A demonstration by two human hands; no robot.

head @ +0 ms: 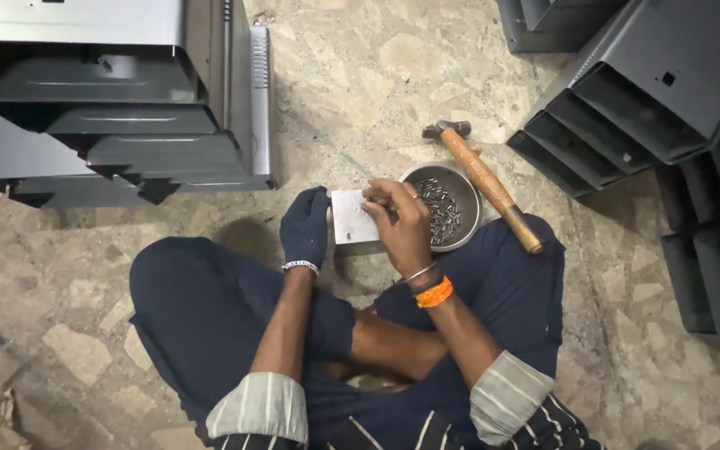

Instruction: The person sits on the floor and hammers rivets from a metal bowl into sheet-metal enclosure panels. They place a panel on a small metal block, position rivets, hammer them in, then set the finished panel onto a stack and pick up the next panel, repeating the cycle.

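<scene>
Here, your gloved left hand point(305, 228) grips the left edge of a small pale metal plate point(352, 217), held above your crossed legs. Your bare right hand point(402, 225) pinches at the plate's right edge; what the fingers hold cannot be told. Just right: a steel bowl point(470, 193) of small fasteners, a wooden-handled hammer point(485, 182) laid across its rim. Dark metal casings stand left point(110, 100) and right point(643, 92); open stone floor point(360, 75) lies ahead between them.
</scene>
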